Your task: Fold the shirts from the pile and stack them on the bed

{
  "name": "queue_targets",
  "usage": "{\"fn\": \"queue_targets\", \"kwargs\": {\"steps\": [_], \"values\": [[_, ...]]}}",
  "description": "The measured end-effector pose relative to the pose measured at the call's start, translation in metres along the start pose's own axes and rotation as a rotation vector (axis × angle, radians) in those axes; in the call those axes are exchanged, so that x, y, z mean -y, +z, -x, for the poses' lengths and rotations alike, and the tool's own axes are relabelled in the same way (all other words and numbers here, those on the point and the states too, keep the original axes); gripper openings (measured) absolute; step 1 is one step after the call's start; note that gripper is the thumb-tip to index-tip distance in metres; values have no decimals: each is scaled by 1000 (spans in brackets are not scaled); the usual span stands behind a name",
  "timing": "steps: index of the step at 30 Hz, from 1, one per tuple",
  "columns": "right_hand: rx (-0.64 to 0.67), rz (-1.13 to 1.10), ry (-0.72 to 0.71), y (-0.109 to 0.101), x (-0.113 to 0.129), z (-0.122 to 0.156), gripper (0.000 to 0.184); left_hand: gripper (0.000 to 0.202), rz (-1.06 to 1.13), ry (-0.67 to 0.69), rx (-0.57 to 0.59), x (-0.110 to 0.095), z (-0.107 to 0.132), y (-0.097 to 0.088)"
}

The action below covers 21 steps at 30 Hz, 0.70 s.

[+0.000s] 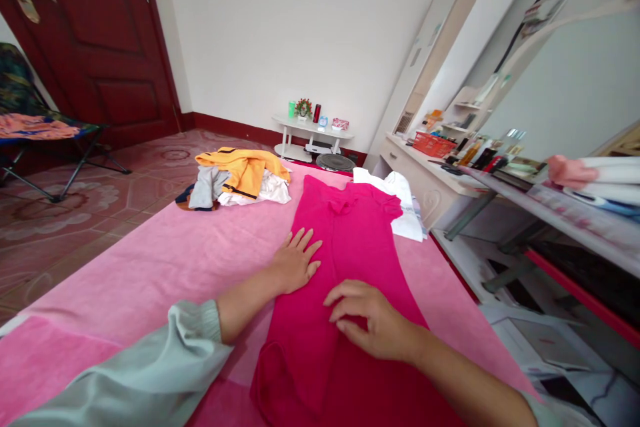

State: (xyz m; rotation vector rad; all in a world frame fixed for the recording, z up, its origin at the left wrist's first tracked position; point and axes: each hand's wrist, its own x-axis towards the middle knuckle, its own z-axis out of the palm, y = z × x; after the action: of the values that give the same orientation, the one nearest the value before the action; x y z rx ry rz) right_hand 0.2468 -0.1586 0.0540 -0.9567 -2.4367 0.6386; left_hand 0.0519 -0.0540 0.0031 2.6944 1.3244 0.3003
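A bright pink garment (360, 247), long like a dress or shirt, lies stretched over a pale pink bedspread (165, 267). Its collar end points away from me, and its left part looks folded inward, with a bunched bit near the front left. My left hand (295, 261) rests flat on the left edge of the garment, fingers spread. Over the middle of the cloth is my right hand (373, 321), its fingers loosely bent and the thumb apart from them, with nothing visible between. Whether its fingertips touch the cloth I cannot tell.
A heap of clothes (245, 177), orange on top, sits at the far left bed edge. White folded clothing (410, 213) lies beyond the garment, at right. A dressing table (430, 180) with bottles and a shelf stand (550, 220) flank the right side. A folding chair (45, 127) stands left.
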Motion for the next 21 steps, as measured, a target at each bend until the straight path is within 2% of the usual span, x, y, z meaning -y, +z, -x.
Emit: {"fn": "queue_targets", "kwargs": {"steps": [4, 6, 8, 10, 13, 17, 21], "values": [[-467, 49, 304, -37, -81, 5, 20, 46, -40, -98, -20, -23, -14, -4], [-709, 38, 514, -60, -124, 9, 17, 43, 0, -110, -36, -28, -25, -5], [-881, -56, 713, -81, -160, 11, 18, 47, 45, -88, -55, -27, -37, -1], [-956, -144, 820, -97, -184, 10, 22, 53, 54, -47, -63, -23, -44, 5], [-970, -243, 857, -111, -204, -2, 31, 54, 42, -9, -75, -17, -48, 14], [-957, -405, 901, -121, -214, -20, 37, 55, 47, -8, -73, -16, -48, 18], [-1042, -471, 921, -125, -217, -34, 39, 54, 73, -19, -89, -16, -49, 17]]}}
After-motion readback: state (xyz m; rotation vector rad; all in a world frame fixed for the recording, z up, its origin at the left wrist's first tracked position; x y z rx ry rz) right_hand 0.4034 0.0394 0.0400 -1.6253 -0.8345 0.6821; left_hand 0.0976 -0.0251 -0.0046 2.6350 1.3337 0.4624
